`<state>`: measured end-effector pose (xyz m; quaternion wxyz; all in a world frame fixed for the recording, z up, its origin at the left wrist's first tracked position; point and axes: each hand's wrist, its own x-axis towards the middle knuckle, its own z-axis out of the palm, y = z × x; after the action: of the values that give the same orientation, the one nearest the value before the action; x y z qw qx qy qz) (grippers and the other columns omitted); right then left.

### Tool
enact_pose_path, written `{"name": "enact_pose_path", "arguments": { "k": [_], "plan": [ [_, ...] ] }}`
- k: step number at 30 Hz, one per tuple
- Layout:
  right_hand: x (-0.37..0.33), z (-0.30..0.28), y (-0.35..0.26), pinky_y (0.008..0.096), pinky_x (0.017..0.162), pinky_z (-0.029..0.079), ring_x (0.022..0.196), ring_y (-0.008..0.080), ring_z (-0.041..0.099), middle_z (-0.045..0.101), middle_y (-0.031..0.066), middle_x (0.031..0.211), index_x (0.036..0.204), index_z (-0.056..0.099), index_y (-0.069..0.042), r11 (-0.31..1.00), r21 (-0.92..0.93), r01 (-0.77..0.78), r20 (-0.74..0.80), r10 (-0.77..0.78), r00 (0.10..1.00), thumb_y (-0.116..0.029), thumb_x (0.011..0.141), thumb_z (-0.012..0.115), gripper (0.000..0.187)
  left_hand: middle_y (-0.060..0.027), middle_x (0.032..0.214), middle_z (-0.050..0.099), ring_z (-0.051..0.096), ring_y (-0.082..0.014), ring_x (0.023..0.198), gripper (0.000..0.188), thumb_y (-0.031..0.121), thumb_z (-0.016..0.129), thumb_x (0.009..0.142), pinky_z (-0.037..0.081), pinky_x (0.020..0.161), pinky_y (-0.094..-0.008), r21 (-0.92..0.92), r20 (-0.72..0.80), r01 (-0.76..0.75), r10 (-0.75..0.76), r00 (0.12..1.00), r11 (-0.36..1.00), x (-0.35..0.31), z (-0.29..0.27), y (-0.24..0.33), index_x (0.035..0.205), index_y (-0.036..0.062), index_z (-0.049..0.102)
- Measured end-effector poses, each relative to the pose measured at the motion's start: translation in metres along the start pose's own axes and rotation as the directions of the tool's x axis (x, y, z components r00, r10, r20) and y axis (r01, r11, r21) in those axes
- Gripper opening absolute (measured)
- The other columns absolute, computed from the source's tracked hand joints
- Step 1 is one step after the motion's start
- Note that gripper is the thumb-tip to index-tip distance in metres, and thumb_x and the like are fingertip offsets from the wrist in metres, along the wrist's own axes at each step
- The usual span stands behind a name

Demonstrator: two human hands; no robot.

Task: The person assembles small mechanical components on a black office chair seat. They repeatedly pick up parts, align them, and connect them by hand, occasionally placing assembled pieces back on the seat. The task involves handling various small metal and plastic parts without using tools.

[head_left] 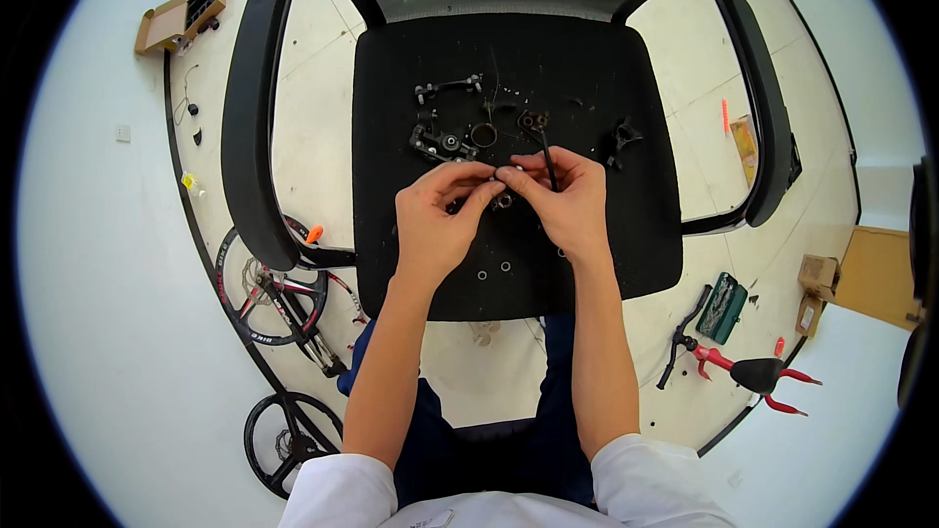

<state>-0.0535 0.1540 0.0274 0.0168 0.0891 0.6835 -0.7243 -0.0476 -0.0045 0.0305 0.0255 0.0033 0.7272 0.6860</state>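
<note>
My left hand point(435, 220) and my right hand point(572, 203) meet over the black chair seat point(626, 235). Their thumbs and fingertips pinch together around something small that I cannot make out. A thin dark rod point(549, 156) sticks out between the fingers of my right hand. Just below the fingertips lies a small round metal part point(504, 201). Beyond my left hand are a dark mechanical assembly point(442, 142), a dark ring point(483, 135) and a bracket with bolts point(448, 88). A dark part with holes point(533, 120) lies past my right hand.
Small washers point(506, 266) lie on the seat's near half; a black three-armed part point(622, 142) is at its right. Armrests point(256, 127) flank the seat. On the floor are a bicycle frame with wheels point(284, 293), a green toolbox point(723, 308) and a red frame point(719, 359).
</note>
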Motion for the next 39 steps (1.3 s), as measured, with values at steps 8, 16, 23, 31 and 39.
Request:
{"name": "enact_pose_path", "arguments": {
  "k": [8, 16, 23, 31, 39],
  "plan": [
    [-0.004, -0.006, -0.002, 0.0198, 0.061, 0.044, 0.067, 0.0039, 0.057, 0.07, 0.0018, 0.075, 0.098, 0.074, 0.002, 0.994, -0.107, -0.01, 0.106, 0.022, 0.994, -0.01, 0.087, 0.072, 0.016, -0.0107, 0.099, 0.073, 0.072, -0.0165, 0.086, 0.023, -0.002, 0.074, 0.082, 0.056, 0.078, -0.0256, 0.05, -0.057, -0.04, 0.042, 0.997, 0.998, 0.002, 0.001, 0.001, 0.104, -0.003, 0.069],
    [-0.004, -0.006, -0.001, 0.0219, 0.066, 0.048, 0.071, 0.0081, 0.064, 0.07, 0.0062, 0.076, 0.09, 0.071, 0.004, 0.992, -0.106, -0.072, 0.197, 0.092, 0.976, -0.018, 0.095, 0.064, 0.023, -0.0106, 0.097, 0.073, 0.072, -0.0169, 0.091, 0.03, -0.002, 0.074, 0.08, 0.056, 0.081, -0.0269, 0.054, -0.011, -0.062, 0.063, 0.998, 0.997, 0.001, 0.002, 0.005, 0.109, -0.0021, 0.067],
    [-0.006, -0.004, -0.014, 0.0213, 0.065, 0.047, 0.072, 0.0069, 0.063, 0.07, 0.0046, 0.075, 0.09, 0.071, 0.004, 0.989, -0.052, -0.14, 0.171, 0.147, 0.974, -0.018, 0.094, 0.065, 0.023, -0.0111, 0.098, 0.072, 0.07, -0.0161, 0.093, 0.034, -0.004, 0.077, 0.079, 0.055, 0.081, -0.0259, 0.029, 0.022, -0.03, 0.03, 0.999, 0.999, 0.001, 0.0, 0.006, 0.11, -0.0032, 0.065],
    [-0.004, -0.006, -0.005, 0.0206, 0.065, 0.046, 0.073, 0.0052, 0.062, 0.069, 0.0025, 0.076, 0.09, 0.071, 0.003, 0.996, -0.068, -0.054, 0.18, 0.065, 0.982, -0.013, 0.089, 0.069, 0.015, -0.0072, 0.093, 0.074, 0.069, -0.0124, 0.086, 0.032, 0.0, 0.077, 0.077, 0.053, 0.075, -0.0252, 0.121, 0.011, -0.078, 0.077, 0.997, 0.99, 0.0, -0.002, 0.007, 0.107, 0.0003, 0.068],
    [-0.003, -0.01, -0.005, 0.0191, 0.068, 0.046, 0.075, 0.0044, 0.061, 0.07, 0.0014, 0.082, 0.093, 0.071, 0.001, 0.978, -0.198, -0.063, 0.198, 0.103, 0.975, -0.009, 0.086, 0.074, 0.013, -0.0065, 0.098, 0.074, 0.069, -0.015, 0.085, 0.03, 0.001, 0.076, 0.077, 0.053, 0.073, -0.0256, 0.19, -0.004, -0.149, 0.153, 0.988, 0.97, -0.002, 0.003, 0.004, 0.106, 0.0021, 0.07]
  ]
}}
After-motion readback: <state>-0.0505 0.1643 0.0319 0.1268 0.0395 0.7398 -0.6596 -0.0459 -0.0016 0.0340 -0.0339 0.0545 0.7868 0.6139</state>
